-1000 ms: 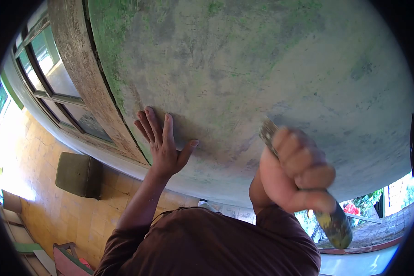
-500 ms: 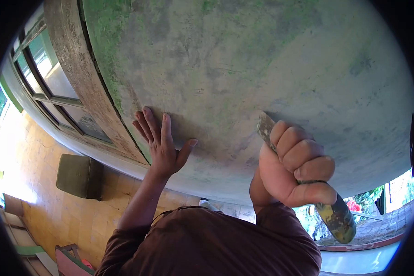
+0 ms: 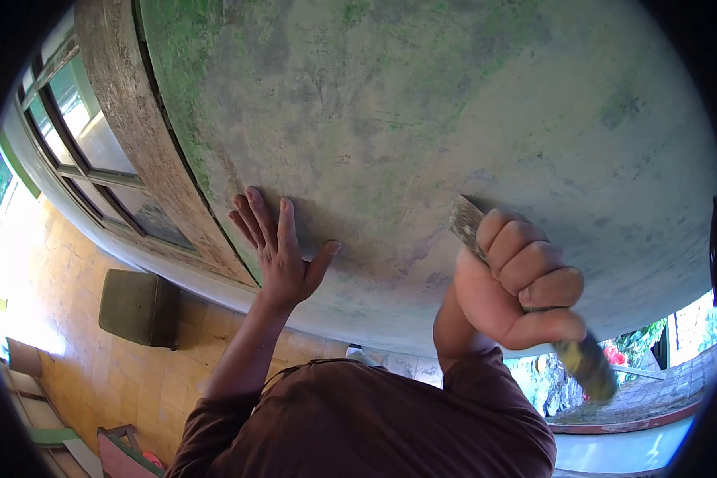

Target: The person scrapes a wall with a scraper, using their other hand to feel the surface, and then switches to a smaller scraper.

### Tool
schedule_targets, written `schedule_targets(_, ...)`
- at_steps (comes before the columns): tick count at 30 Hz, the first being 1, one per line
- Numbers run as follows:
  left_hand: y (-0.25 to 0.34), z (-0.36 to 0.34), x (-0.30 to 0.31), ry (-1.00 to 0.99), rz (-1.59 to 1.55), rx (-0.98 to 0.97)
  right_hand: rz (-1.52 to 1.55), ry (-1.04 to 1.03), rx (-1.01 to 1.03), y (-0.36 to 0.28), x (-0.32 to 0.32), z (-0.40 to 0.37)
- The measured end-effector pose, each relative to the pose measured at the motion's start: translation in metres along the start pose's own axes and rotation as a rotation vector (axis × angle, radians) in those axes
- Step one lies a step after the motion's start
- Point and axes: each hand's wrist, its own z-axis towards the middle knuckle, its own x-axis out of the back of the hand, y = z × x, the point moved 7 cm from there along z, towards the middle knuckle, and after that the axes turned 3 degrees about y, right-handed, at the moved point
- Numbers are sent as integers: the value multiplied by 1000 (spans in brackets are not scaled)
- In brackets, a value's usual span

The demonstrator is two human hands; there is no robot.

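My left hand (image 3: 277, 253) lies flat on the wall (image 3: 358, 135), fingers spread and thumb out to the right. The wall's surface is patchy, with worn green and whitish-grey paint. Wrapped around a scraper (image 3: 467, 221), my right hand (image 3: 519, 279) is held close to the wall on the right. The scraper's worn, speckled metal blade sticks out past my index finger, its tip right at the wall. Its dark, yellow-stained handle comes out below my fist, slightly blurred. My palm and fingers hide the middle of the tool.
Left of the wall stands a weathered wooden frame (image 3: 127, 103) beside a paned window (image 3: 88, 159). A dark green stool (image 3: 131, 307) is on the yellow tiled floor (image 3: 147, 378). At lower right a ledge (image 3: 637, 418) shows, with red flowers (image 3: 613, 355) beyond.
My right hand and the scraper have shifted slightly to the right, and the handle end has swung up a little. My left hand stays in place on the wall.
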Motion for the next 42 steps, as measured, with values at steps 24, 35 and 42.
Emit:
schedule_targets(24, 0, -1, -1, -5, 16, -11, -35, -20, 70, -11, -1, 7)
schedule_targets(35, 0, 0, -2, -14, -7, 6, -74, -33, 17, -10, 0, 11)
schedule_targets(42, 1, 0, -1, -20, 1, 7, -105, -67, 55, -11, 1, 12)
